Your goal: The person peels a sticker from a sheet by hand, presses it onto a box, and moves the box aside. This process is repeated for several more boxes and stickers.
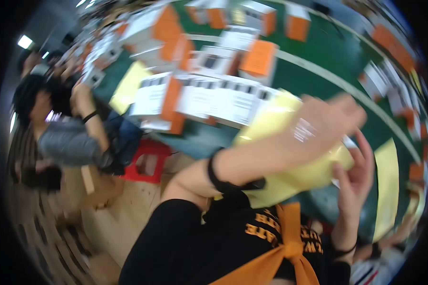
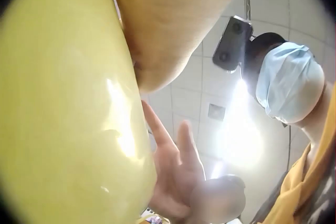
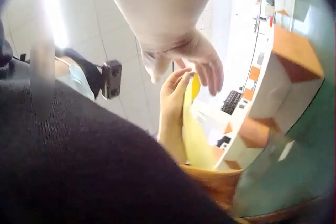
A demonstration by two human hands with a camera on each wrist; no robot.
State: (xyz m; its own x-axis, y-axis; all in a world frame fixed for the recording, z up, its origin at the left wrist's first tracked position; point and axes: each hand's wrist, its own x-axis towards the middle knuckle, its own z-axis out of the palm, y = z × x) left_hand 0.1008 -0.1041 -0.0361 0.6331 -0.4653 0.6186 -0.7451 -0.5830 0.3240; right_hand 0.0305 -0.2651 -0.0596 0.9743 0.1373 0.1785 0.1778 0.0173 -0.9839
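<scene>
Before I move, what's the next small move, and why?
Probably close the right hand into a grip on the adjacent edge of the yellow sheet: its thumb and fingers stand apart beside that edge, while the left hand seems to pinch the sheet, so a second hold should steady it.

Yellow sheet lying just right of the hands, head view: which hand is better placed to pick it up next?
Probably the right hand: it is nearer the lying yellow sheet, with its thumb and fingers apart. The left hand reaches across the body and seems to hold the raised yellow sheet.
</scene>
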